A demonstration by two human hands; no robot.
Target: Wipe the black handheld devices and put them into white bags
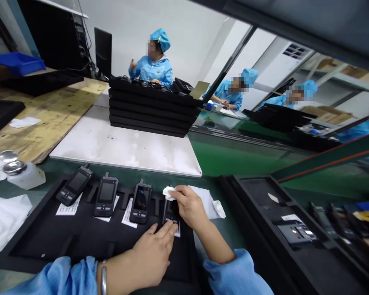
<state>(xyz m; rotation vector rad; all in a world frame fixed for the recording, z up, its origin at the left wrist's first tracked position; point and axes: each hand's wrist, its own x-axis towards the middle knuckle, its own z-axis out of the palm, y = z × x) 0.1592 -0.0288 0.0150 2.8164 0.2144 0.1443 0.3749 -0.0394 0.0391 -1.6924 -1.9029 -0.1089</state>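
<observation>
A black handheld radio with a screen and stub antenna (171, 213) lies at the right of a black foam tray (89, 248), partly hidden by both hands. My left hand (150, 256) rests its outstretched fingers on the radio's lower end. Between the fingertips of my right hand (189, 205) is pinched a folded white wipe (168, 193), at the radio's top end. Three similar radios lie in a row to the left: one (141, 203) nearest my hands, another (106, 196) in the middle, the last (75, 185) far left. Printed white labels (68, 208) stick out from beneath them.
A clear bottle with a metal cap (26, 174) and white cloths (6, 221) are at left. Stacked black trays (153, 108) stand on a white board (126, 143). Another black tray (252, 205) holds a device (297, 232) at right. Co-workers in blue (155, 67) sit beyond.
</observation>
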